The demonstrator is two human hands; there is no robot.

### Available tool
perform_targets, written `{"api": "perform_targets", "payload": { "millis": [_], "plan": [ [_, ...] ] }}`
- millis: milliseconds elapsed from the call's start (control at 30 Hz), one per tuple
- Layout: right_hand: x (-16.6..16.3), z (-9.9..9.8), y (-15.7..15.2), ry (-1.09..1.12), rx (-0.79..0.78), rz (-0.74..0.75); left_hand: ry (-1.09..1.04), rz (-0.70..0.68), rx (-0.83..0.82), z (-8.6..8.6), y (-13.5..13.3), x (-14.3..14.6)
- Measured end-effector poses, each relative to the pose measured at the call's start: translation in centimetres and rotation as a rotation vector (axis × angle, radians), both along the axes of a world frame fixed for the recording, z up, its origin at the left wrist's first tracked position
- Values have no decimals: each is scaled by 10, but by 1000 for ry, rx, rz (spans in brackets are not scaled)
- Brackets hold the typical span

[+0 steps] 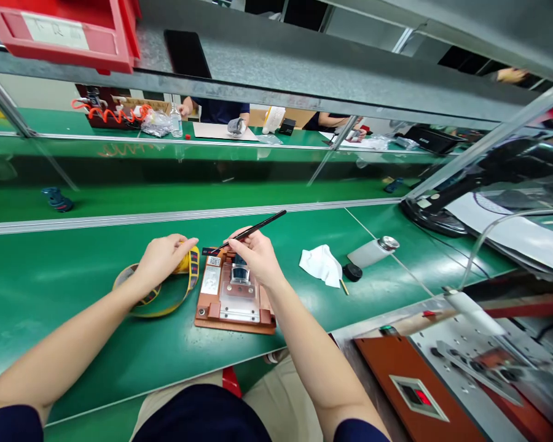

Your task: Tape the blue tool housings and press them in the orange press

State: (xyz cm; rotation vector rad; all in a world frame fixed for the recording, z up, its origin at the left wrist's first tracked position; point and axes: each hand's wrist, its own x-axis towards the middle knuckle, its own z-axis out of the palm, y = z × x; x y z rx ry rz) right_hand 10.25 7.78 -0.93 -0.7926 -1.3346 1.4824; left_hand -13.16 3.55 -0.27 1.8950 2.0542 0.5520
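Bench, green, one person seated, both hands busy. Left hand [163, 258] at the yellow tape [194, 268]: thumb and fingers pinching its raised loop, the rest curling down to the bench, dark patches spaced along it. Right hand [261, 255]: thumb and forefinger pressed together on a slim black stick [267, 221], held aslant, low end pointing left. At that end, a small dark strip [207, 252], over the far left corner of the brown block [230, 327]. Whether it clings to the stick or touches the block, I cannot tell from here.

Block lies flat before the person, just right of the tape. Clear piece [239, 305] seated on it, pale label [211, 279] along its left side.

Progress, my reading: midway through one round. Done: clear piece in place on the block; one strip apparently off the tape. Left: that strip does not look laid down yet, and the tape carries plenty more patches. How many rounds are finished, no way to judge. White cloth [320, 264] and bottle [371, 252] lie off to the right, untouched.
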Motion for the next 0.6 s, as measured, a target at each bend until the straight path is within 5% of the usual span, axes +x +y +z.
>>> {"api": "perform_targets", "payload": {
  "millis": [167, 300, 467, 600],
  "plan": [
    [43, 0, 3, -80, -5, -13, 230, -6, -144, -15, 49, 2],
    [62, -6, 3, -124, -28, 36, 271, -31, -202, -24, 61, 4],
    [67, -18, -2, -110, -76, 15, 382, 13, -130, 0, 36, 2],
    [69, -24, -6, -92, -71, 18, 112, -200, 305, 3, -18, 25]
  ]
}}
